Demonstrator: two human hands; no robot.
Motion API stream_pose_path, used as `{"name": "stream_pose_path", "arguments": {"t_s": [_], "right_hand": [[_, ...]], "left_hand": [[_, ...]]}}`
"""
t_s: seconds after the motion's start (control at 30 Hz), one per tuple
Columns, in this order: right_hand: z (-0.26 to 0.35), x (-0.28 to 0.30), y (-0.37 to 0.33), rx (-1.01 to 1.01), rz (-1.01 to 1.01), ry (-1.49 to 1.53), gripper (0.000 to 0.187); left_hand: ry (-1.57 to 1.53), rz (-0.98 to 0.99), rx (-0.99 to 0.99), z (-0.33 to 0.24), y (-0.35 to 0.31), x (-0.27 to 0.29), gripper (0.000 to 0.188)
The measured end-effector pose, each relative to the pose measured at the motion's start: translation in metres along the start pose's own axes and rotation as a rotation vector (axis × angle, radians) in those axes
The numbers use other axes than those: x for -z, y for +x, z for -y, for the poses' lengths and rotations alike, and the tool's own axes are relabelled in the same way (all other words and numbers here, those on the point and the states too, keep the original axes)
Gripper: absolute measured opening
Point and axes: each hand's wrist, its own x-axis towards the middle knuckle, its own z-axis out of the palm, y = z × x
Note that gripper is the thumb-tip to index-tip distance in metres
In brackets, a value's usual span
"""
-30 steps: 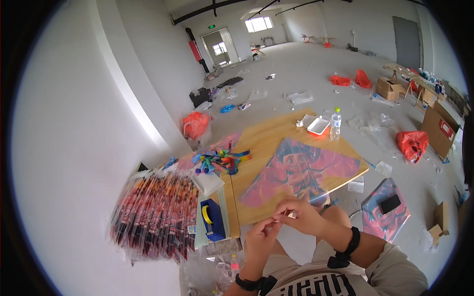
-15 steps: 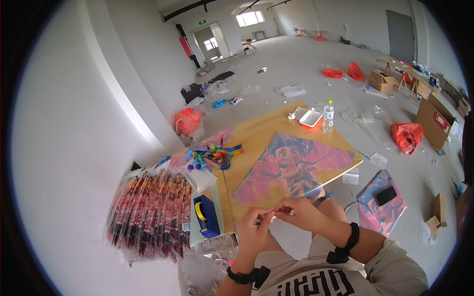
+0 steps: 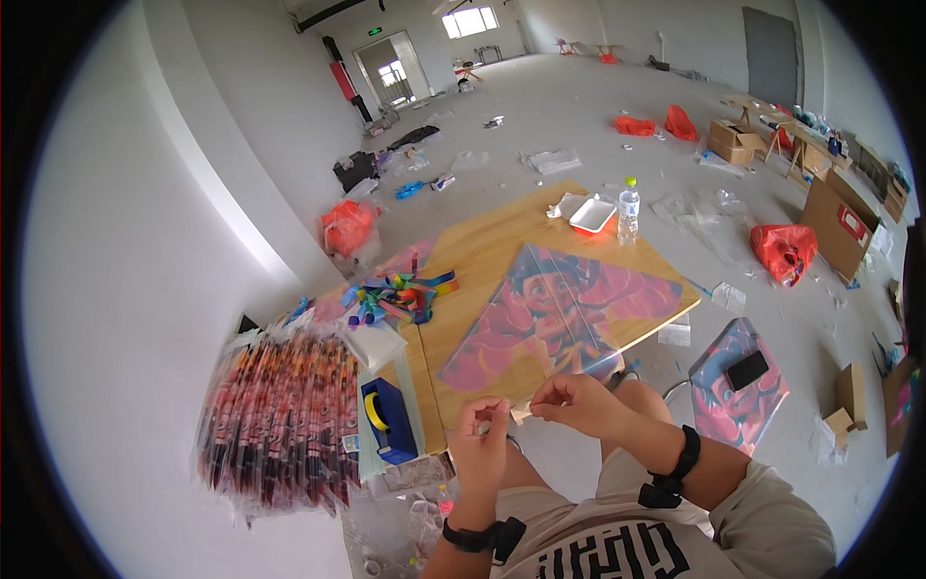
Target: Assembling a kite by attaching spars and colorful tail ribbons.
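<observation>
A person's two bare hands at a wooden table (image 3: 473,246), lower centre of the frame. The left hand (image 3: 481,430) and the right hand (image 3: 577,405) stand apart just off the table's near edge, fingers curled and fingertips drawn together; whether either pinches something small cannot be told. The triangular printed sheet (image 3: 564,314) lies flat at the centre, apparently untouched by either hand. As judged from its state, spreading out is done; thin straight lines cross it, possibly rods already fitted. A heap of rainbow ribbons (image 3: 397,297), left of centre, lies apart from the sheet, so no joining of the two appears done. Wrapped printed pieces (image 3: 275,425), lower left, seem finished by comparison, since the central sheet shows no wrapping. Any finer remaining step is not discernible.
</observation>
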Motion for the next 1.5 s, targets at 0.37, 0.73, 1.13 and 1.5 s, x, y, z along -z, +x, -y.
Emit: {"name": "stream_pose_path", "arguments": {"t_s": [0.37, 0.73, 1.13, 1.5], "right_hand": [[-0.025, 0.002, 0.030, -0.055, -0.025, 0.219, 0.017], [-0.050, 0.037, 0.096, -0.115, -0.088, 0.140, 0.033], [-0.145, 0.086, 0.235, -0.125, -0.231, -0.061, 0.032], [-0.198, 0.092, 0.364, -0.075, -0.429, -0.304, 0.031]], "left_hand": [[-0.120, -0.058, 0.059, 0.027, 0.027, -0.005, 0.018], [-0.119, -0.055, 0.158, 0.107, 0.091, -0.029, 0.014], [0.207, 0.087, 0.234, 0.230, 0.224, -0.044, 0.020], [0.205, 0.145, 0.149, 0.339, 0.347, -0.047, 0.035]]}}
